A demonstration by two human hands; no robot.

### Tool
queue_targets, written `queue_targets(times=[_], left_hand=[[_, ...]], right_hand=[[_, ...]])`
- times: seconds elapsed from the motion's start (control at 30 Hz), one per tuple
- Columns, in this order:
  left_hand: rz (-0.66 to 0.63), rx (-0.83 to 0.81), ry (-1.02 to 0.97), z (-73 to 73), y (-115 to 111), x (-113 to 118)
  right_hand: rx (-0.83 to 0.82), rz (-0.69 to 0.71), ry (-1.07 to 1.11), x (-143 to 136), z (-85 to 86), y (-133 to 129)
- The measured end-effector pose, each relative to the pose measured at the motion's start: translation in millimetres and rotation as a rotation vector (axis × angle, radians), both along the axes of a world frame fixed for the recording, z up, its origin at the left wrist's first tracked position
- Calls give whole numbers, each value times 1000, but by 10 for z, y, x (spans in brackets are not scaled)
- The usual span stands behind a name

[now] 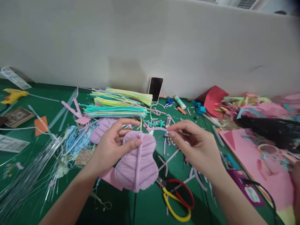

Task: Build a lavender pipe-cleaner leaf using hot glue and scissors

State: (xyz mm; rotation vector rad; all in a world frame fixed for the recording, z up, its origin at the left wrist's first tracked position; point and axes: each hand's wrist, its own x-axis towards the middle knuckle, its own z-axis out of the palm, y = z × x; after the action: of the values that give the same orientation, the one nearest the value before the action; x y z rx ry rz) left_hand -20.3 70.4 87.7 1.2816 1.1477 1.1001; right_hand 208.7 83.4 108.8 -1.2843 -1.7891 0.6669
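A lilac fuzzy piece [146, 162], lobed like a leaf and with a raised middle rib, hangs upright from my left hand [117, 143]. The thumb lies on its front near the top, and a thin yellow-green stem sticks up there. My right hand [192, 140] pinches the right end of a short lilac pipe cleaner [158, 128], whose pinkish left tip is beside the top of the piece. Whether the two touch is unclear. Another lilac fuzzy piece [102, 129] lies behind my left hand.
Scissors [178, 198] with red and yellow handles lie below my hands. Bundles of coloured pipe cleaners [114, 111] and a phone [156, 89] are behind. Wire stems [30, 178] and a yellow glue gun [14, 96] are left; pink paper [260, 175] lies right.
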Motion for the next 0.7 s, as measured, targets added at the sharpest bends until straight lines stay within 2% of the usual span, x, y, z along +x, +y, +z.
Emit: queue_targets(times=[0.13, 0.53, 0.7], left_hand=[[34, 92, 78, 18, 3, -1], [7, 25, 85, 19, 28, -18], [-15, 117, 148, 19, 47, -17]], right_hand=[[22, -6, -29, -39, -27, -56], [20, 27, -31, -96, -65, -84], [44, 29, -72, -103, -43, -95]])
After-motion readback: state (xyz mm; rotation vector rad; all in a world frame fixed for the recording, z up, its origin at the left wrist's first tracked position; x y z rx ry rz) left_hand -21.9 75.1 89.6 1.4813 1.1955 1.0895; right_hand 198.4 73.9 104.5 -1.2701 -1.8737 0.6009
